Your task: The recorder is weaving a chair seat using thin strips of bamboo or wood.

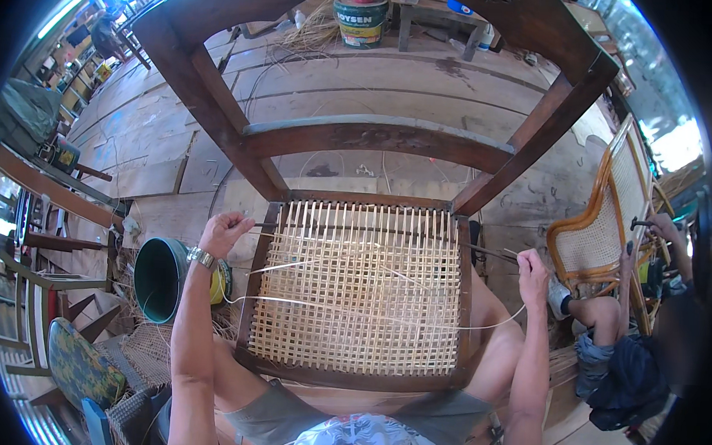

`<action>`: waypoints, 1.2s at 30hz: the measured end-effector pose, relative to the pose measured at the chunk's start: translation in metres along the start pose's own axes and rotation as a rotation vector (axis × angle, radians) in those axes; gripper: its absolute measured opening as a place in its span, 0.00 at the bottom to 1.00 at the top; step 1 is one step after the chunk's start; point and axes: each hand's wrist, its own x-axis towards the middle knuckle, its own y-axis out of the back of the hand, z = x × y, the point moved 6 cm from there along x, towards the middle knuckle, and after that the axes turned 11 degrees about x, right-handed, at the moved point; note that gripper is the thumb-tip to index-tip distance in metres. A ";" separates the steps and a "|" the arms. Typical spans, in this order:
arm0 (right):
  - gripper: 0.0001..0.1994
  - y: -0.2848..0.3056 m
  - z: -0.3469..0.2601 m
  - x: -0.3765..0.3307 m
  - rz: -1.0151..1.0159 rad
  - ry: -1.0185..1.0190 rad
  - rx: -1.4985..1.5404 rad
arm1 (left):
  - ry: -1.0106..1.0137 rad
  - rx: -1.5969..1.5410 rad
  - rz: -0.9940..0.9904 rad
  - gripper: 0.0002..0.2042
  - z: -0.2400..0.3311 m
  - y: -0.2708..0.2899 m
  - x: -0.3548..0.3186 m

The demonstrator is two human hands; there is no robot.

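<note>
Cane strands (pixel 368 311) run across the woven seat (pixel 357 293) of a dark wooden chair (pixel 375 137), which stands on the plank floor (pixel 155 137) right in front of the person, betw. their bare knees. Seat is mostly woven w/ an open grid of pale cane; one loose strand curves over the lower half and out past both side rails.

Left hand (pixel 224 232) sits just outside the seat's upper left corner, fingers curled shut into a fist on a cane strand coming off the weave. Metal wristwatch (pixel 202 257) on that wrist. Right hand (pixel 533 274) is off the right rail, fingers closed round a thin dark rod (pixel 488 251) that lies across the weave near the back; the loose strand's end trails below it.

Left of chair: green bucket (pixel 159 278) tipped on its side, w/ a yellow thing behind it, cane scraps round it. Paint can (pixel 361 20) on floor at far end. At right, another person sits w/ a cane-backed chair (pixel 607 223), hand (pixel 665 227) up by its frame.
</note>
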 end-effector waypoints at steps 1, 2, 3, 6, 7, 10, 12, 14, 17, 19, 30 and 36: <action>0.06 0.000 0.002 -0.001 -0.001 -0.002 0.002 | 0.016 -0.017 0.002 0.17 -0.001 0.000 0.000; 0.06 -0.002 0.007 -0.003 -0.017 -0.018 0.010 | 0.032 -0.033 0.004 0.16 -0.002 -0.001 0.000; 0.06 -0.003 0.008 -0.004 -0.034 -0.034 0.020 | 0.033 -0.029 0.002 0.16 0.001 -0.001 -0.001; 0.06 -0.004 0.010 -0.002 -0.070 -0.054 0.056 | 0.078 0.023 -0.008 0.16 0.005 -0.001 -0.003; 0.06 -0.005 0.011 -0.002 -0.068 -0.059 0.059 | 0.053 0.026 -0.003 0.16 0.007 -0.002 -0.004; 0.05 -0.006 0.013 0.000 -0.068 -0.038 0.045 | 0.008 0.022 0.031 0.15 0.013 -0.003 -0.004; 0.06 -0.005 0.012 0.002 -0.070 -0.041 0.050 | -0.012 0.009 0.060 0.15 0.025 -0.003 -0.005; 0.06 -0.006 0.011 0.002 -0.066 -0.040 0.048 | -0.026 0.059 0.076 0.13 0.050 0.002 -0.007; 0.06 -0.012 0.014 0.006 -0.073 -0.040 0.060 | -0.220 0.316 0.393 0.09 0.075 0.013 -0.016; 0.06 -0.009 0.016 0.003 -0.079 -0.058 0.051 | -0.312 0.348 0.451 0.08 0.123 0.014 -0.028; 0.06 -0.007 0.003 0.004 -0.078 -0.039 0.005 | -0.437 -0.169 0.076 0.07 0.267 -0.132 -0.094; 0.06 -0.008 0.005 0.000 -0.067 -0.074 0.012 | -0.530 0.092 0.233 0.07 0.288 -0.145 -0.105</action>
